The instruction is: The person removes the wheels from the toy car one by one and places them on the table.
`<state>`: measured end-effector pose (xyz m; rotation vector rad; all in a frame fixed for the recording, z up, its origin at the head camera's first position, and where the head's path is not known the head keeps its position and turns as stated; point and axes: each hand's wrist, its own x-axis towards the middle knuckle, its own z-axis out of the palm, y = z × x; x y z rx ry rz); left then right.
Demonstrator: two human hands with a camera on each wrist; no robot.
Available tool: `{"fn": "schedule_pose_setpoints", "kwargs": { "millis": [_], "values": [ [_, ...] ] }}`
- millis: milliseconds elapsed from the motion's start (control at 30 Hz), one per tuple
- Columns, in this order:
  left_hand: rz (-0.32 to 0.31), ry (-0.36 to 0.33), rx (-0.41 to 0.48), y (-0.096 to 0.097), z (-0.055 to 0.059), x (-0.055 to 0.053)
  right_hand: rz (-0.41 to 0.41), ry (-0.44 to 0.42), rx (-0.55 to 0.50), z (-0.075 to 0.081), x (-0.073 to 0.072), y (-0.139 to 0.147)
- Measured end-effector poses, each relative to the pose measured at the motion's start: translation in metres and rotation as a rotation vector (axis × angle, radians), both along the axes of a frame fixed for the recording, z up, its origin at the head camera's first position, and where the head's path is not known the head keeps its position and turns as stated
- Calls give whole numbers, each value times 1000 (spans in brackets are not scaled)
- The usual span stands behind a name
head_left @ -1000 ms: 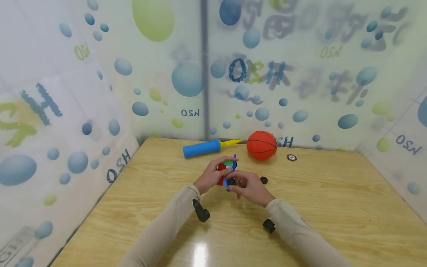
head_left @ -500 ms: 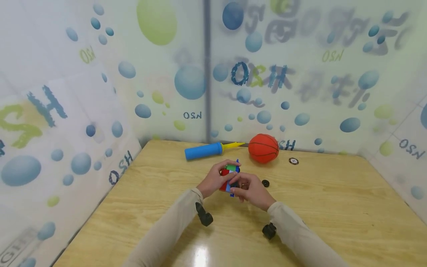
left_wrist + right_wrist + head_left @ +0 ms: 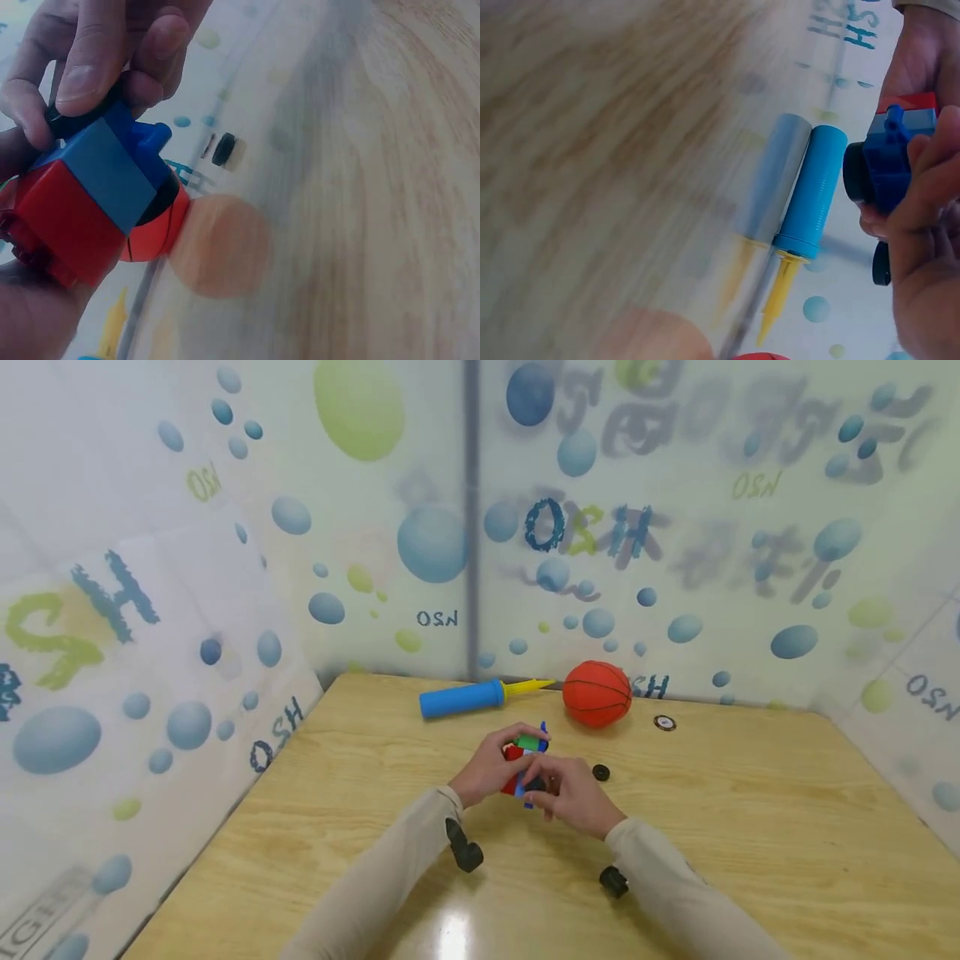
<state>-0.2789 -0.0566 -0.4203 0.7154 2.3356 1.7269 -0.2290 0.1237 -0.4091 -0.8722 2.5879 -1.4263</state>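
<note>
My left hand (image 3: 487, 772) grips a toy block car (image 3: 112, 172) of red, light blue, dark blue and green pieces with black wheels. The car is held up off the table, tilted on its side. With thumb and fingers, my right hand (image 3: 581, 797) pinches a black wheel (image 3: 535, 785) at the car's near end. Those fingers hide much of that wheel, so whether it sits fully on its axle cannot be told. Another black wheel (image 3: 857, 174) shows on the car in the right wrist view.
A loose black wheel (image 3: 601, 772) lies on the wooden table (image 3: 375, 760) just right of my hands. Farther back are a red basketball (image 3: 597, 693), a blue hand pump (image 3: 462, 699) with a yellow nozzle, and a small round chip (image 3: 664, 722). Patterned walls stand behind and at both sides.
The head view has shifted slightly. My right thumb and fingers have moved over the wheel, covering its blue hub, which showed a second ago. My left hand keeps its grip on the car.
</note>
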Motion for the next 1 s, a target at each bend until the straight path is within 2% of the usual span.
{"fn": "schedule_pose_setpoints", "kwargs": {
  "millis": [67,133,200,233,367,467,567,833,1000],
  "values": [
    [7,9,-18,-2,1,-1,17,166,70,0,4,-2],
    [17,0,-28,-5,3,-3,-2,321,120,4,8,-3],
    [26,-18,-39,-9,7,-4,-29,434,155,13,11,-2],
    [26,-35,-30,-12,10,-5,-34,435,157,18,12,0],
    [-5,-78,12,-19,21,-7,-31,263,118,32,9,23],
    [-39,-117,47,-22,25,-8,-23,167,153,32,4,48],
    [-36,-113,35,-22,26,-7,-34,102,216,27,0,74],
    [5,-77,-41,-24,25,-5,-203,59,472,12,-16,116],
    [-1,-47,-91,-19,24,-7,-210,22,510,3,-29,130]
  ]
}}
